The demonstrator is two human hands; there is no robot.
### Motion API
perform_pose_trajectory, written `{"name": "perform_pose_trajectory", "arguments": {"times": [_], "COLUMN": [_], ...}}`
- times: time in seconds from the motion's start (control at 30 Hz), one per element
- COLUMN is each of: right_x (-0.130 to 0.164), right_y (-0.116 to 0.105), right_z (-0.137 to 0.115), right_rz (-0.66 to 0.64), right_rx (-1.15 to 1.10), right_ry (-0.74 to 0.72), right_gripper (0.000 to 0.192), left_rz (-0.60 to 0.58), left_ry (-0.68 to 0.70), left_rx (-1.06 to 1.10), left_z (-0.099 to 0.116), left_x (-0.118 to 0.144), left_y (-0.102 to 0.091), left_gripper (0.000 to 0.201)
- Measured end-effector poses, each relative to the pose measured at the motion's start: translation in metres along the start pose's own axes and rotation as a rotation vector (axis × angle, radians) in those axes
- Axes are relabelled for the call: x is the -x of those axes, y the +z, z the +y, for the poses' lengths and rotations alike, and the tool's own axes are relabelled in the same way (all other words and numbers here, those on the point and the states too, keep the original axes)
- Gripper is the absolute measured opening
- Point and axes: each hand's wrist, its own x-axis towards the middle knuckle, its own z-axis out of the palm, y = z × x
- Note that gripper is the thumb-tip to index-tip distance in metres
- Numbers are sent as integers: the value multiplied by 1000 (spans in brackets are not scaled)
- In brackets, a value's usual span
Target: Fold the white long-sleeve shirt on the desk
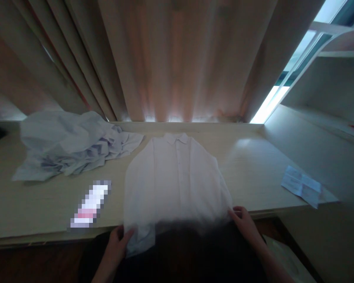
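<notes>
A white collared shirt (175, 177) lies flat on the light wooden table (253, 173), collar toward the curtain, buttons up the middle. Its lower hem hangs over the table's near edge. My left hand (118, 239) grips the hem's left corner below the table edge. My right hand (244, 222) pinches the hem's right corner at the edge. The picture is blurred by motion.
A heap of pale blue and white clothes (70, 143) sits at the table's back left. A blurred-out small object (91, 204) lies left of the shirt. A folded paper (302, 188) rests at the right. Curtains (171, 59) hang behind; a white shelf (327, 90) stands at the right.
</notes>
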Motion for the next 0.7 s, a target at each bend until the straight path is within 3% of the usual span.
{"name": "perform_pose_trajectory", "arguments": {"times": [0.1,0.2,0.3,0.4,0.53,0.7], "right_x": [6,15,22,27,32,34], "right_y": [11,25,39,48,37,1], "right_z": [13,17,10,-1,-16,-30], "right_rz": [55,50,-55,-153,-152,-49], "right_rx": [-53,-212,-378,-340,-191,-82], "right_ry": [115,205,220,157,38,-81], "right_gripper": [52,57,57,50,42,43], "left_rz": [68,124,-6,-168,-158,-47], "left_ry": [-113,-93,-60,-38,5,65], "left_rx": [63,74,104,72,74,62], "left_z": [-4,-4,0,9,28,47], "left_x": [2,3,6,11,18,24], "left_y": [5,7,8,6,-9,-34], "left_gripper": [69,72,61,48,46,41]}}
